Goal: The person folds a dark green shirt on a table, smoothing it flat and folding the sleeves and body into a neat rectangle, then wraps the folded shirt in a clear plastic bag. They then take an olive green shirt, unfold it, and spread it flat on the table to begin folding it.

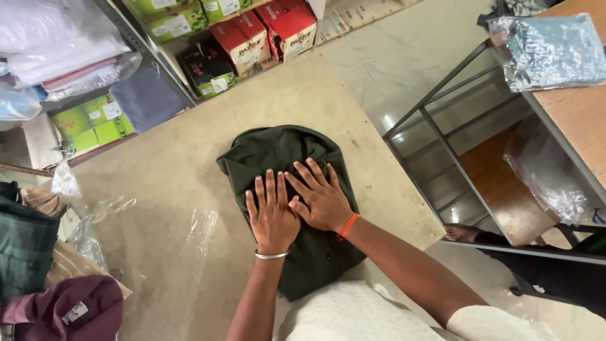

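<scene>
A folded dark green garment (278, 151) lies on the beige table (158, 164) in front of me. Both my hands press flat on its middle. My left hand (271, 211), with a silver bangle at the wrist, lies palm down with fingers spread. My right hand (320, 196), with an orange thread at the wrist, lies beside it, its thumb side touching the left hand. Neither hand grips anything.
Clear plastic bags (189, 233) lie on the table to the left, beside stacked folded garments (38, 252). Shelves with red and green boxes (246, 38) stand behind. A metal-framed wooden table (568, 107) with a bagged garment (549, 50) stands at right; another person's foot (461, 232) shows below.
</scene>
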